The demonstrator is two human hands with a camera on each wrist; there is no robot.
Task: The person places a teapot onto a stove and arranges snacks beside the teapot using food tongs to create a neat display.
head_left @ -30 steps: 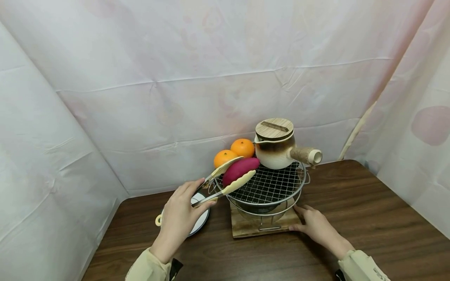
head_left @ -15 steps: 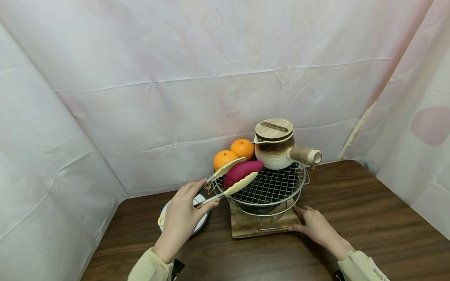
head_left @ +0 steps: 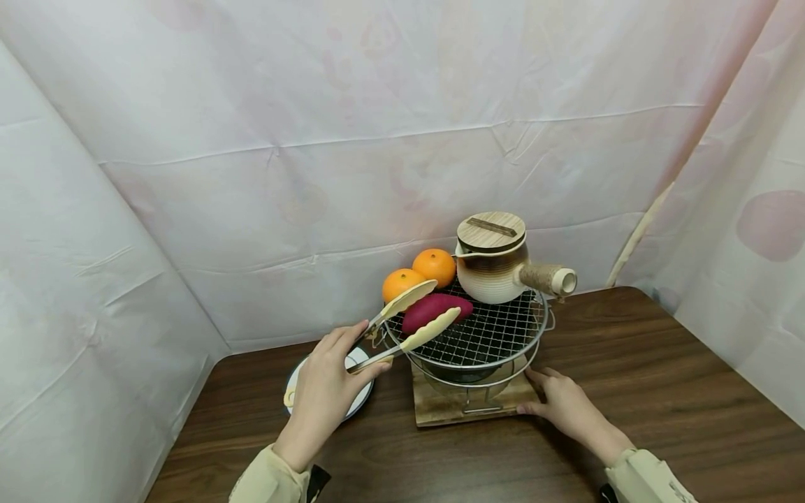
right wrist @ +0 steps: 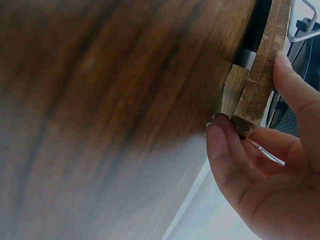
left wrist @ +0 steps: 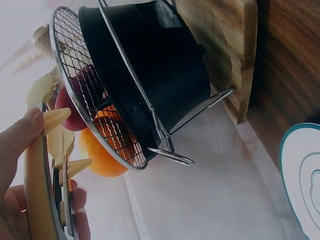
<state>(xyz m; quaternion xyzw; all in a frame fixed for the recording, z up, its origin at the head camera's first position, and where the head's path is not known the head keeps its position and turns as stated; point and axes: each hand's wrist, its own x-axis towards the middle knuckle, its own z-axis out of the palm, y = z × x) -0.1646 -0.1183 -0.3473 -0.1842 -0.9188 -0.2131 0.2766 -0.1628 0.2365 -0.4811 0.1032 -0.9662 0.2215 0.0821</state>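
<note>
My left hand (head_left: 323, 388) grips tongs (head_left: 430, 330) with cream scalloped tips. Their two arms stand apart on either side of a purple sweet potato (head_left: 434, 311), which lies at the left of the round wire grill rack (head_left: 497, 339). Two oranges (head_left: 435, 265) sit behind it on the rack. In the left wrist view, the sweet potato (left wrist: 72, 115) shows partly through the mesh, beyond the tongs (left wrist: 40, 190). My right hand (head_left: 569, 409) holds the right front corner of the wooden board (head_left: 449, 412) under the stove, thumb on top and fingertips beneath its edge (right wrist: 262, 75).
A side-handled teapot (head_left: 493, 279) with a wooden lid stands at the back of the rack, its rope-wrapped handle pointing right. Left of the board, a white plate (head_left: 360, 399) with a dark rim sits on the table (head_left: 629, 349), partly behind my left hand. Pale curtains hang behind.
The sweet potato has shifted slightly right and down onto the rack, and the tongs have loosened around it. My left hand has moved slightly right; my right hand stays at the board.
</note>
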